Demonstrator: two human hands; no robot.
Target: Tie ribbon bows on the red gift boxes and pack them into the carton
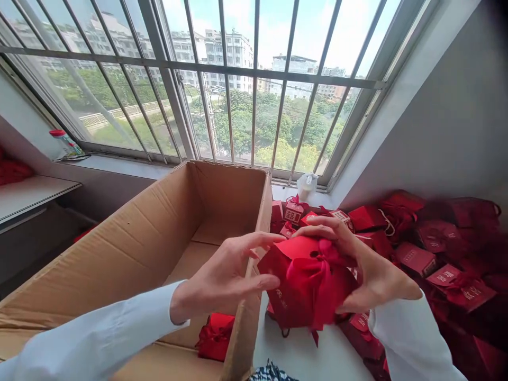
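A dark red gift box (291, 304) with a big red ribbon bow is in front of me, over the right rim of a cardboard carton. My right hand (369, 270) is curved around its right side, fingers over the top and thumb low at the front. My left hand (222, 270) reaches across the carton's rim to the box's left side. Its thumb and fingers are spread wide near the box's edge; whether they press on it I cannot tell. Inside the large carton (130, 227), another red gift box (216, 336) with a bow lies near the bottom.
Many red gift boxes (416, 256) and bags are heaped on the white table (305, 354) at the right. A barred window (254, 79) stands behind. On the sill are a small white plastic bag (307, 185) and a red-lidded jar (65, 140). Another tabletop (32, 193) is at far left.
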